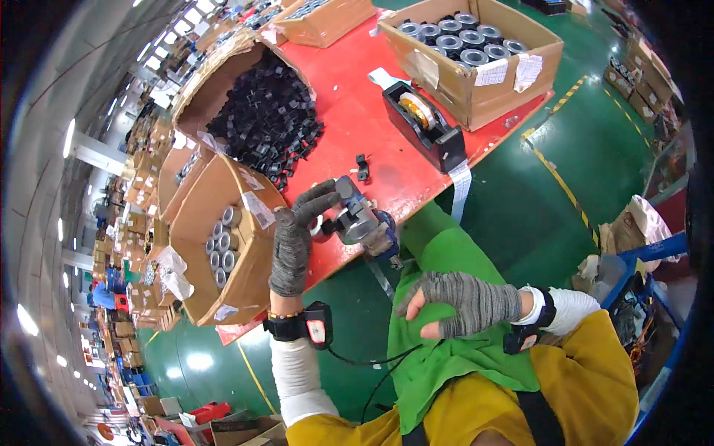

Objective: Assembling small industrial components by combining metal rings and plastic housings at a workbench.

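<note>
My left hand, in a grey knit glove, reaches over the table's front edge with its fingers bent against a metal clamp-like fixture. A small black part sits at the fixture's near-left side, beside those fingers. What the fingertips pinch is mostly hidden. My right hand, in a striped grey glove with bare thumb and fingertip, hovers in front of the green apron. Its thumb and forefinger are apart with nothing between them. A loose black plastic clip lies on the red tabletop behind the fixture.
A tipped carton spills a heap of black clips at the back left. Nearer, another carton holds silver-rimmed cylinders. At right stand a black tape dispenser and a carton of round metal-rimmed parts.
</note>
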The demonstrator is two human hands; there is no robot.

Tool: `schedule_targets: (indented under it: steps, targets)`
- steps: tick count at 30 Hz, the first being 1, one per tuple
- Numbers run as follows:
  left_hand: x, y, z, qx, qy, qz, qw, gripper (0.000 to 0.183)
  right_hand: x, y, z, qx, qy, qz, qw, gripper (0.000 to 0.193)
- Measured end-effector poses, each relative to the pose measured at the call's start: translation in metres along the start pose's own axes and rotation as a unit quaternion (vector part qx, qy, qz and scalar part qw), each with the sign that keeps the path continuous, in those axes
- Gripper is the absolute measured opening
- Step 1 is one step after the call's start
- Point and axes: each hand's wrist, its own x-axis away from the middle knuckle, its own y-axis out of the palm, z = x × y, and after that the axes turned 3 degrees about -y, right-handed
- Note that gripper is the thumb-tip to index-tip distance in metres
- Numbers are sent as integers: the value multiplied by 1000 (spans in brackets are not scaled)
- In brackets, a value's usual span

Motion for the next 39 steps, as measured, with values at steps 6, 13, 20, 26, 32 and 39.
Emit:
schedule_targets:
  steps: [6, 13, 20, 26, 32, 39]
  targets:
    - [8, 5, -55, 99, -43, 34, 994, 62, -6, 6, 9, 32, 75, -5, 997, 30]
    - [6, 6, -44, 116, -47, 72, 990, 90, -3, 8, 21, 50, 100, 16, 994, 32]
    - [0, 11, -52, 184, -95, 41, 977, 75, -2, 14, 29, 41, 101, 10, 994, 29]
    - [67, 21, -48, -24, -134, 155, 979, 32, 3, 9, 35, 52, 116, 30, 991, 32]
    - [88, 93, -13, 157, -286, 24, 945, 23, 7, 14, 44, 41, 121, 53, 990, 30]
    - [93, 101, -36, 124, -289, 57, 947, 20, -11, -10, 40, 118, 109, 58, 985, 25]
